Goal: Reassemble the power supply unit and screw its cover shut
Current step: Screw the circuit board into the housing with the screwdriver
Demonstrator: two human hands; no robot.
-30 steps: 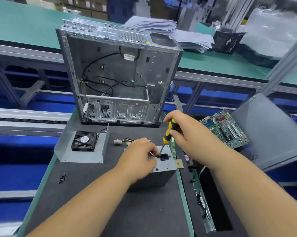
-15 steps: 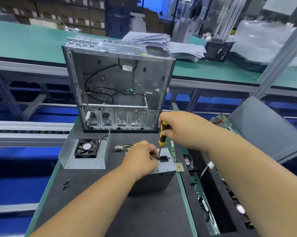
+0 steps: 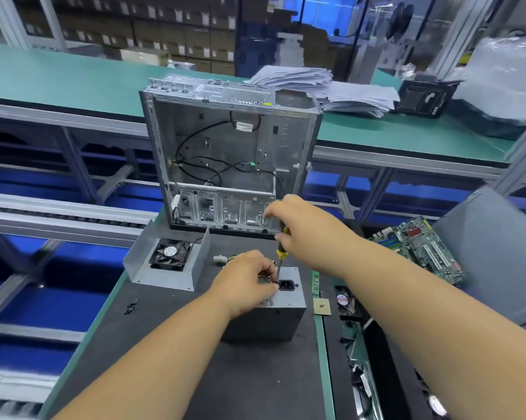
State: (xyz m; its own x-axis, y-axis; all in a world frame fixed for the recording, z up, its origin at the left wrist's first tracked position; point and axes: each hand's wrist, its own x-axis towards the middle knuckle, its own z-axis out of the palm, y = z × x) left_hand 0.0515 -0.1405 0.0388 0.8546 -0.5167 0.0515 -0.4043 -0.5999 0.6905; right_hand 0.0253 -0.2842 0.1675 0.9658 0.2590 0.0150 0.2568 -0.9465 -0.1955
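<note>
Inside metal cover (image 3: 140, 269): black fan (image 3: 170, 254).

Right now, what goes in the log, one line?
right hand: grips screwdriver | left hand: steadies tip | power supply: on mat | loose screws: left

Grey power supply unit (image 3: 281, 319) sits upright, socket face up, on mat.

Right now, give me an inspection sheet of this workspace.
Surface: black mat on a green-edged bench.
Job's things: power supply unit standing on the mat; yellow-handled screwdriver tip down beside its power socket.
Clutter: fan in metal bracket, loose screws, motherboard, CPU chip.
Grippers: left hand pinches at the screw spot; right hand grips the screwdriver.
Cables: black wires inside the open computer case.
Surroundings: paper stacks, conveyor rails.
</note>
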